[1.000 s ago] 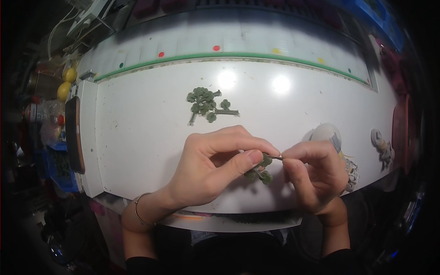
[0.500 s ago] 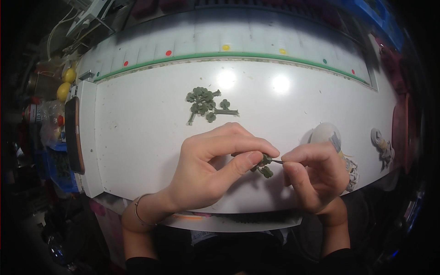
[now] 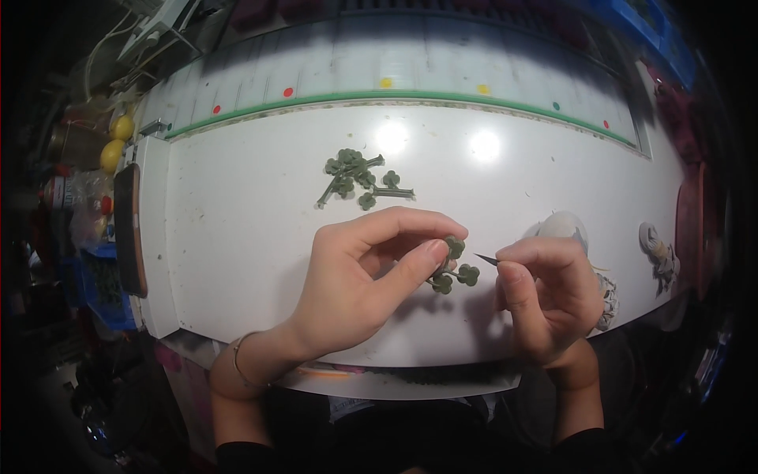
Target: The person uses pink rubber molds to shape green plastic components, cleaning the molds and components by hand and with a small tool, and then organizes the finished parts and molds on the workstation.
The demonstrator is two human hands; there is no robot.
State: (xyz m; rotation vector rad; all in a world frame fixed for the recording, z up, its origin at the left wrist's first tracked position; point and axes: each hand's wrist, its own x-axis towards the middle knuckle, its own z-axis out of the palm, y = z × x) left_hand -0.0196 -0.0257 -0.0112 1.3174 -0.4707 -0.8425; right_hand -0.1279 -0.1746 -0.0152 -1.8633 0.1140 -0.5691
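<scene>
Between the thumb and fingers of my left hand (image 3: 363, 272) is a dark green moulded piece with clover-like lobes (image 3: 466, 275) on thin stems. Part of the piece is hidden behind the fingers. My right hand (image 3: 549, 296) pinches a small dark pointed blade (image 3: 486, 259), its tip toward the piece but apart from it. Any handle is hidden in the palm. Beyond my left hand, a loose pile of similar green moulded pieces (image 3: 347, 174) lies on the white table (image 3: 237, 237), some with straight bar-like stems.
Right of my right hand stand a pale rounded object (image 3: 563, 229) and a crumpled grey-white bundle (image 3: 657, 253). Along the back runs a whitish strip with a green edge (image 3: 339, 96) and coloured dots. A dark, brown-edged flat object (image 3: 128, 229) stands at the left edge, beside a blue crate (image 3: 110, 288).
The blade's tip has drawn back from the green piece. My left hand has turned the piece slightly up, so more lobes show. The pile has shifted slightly in view.
</scene>
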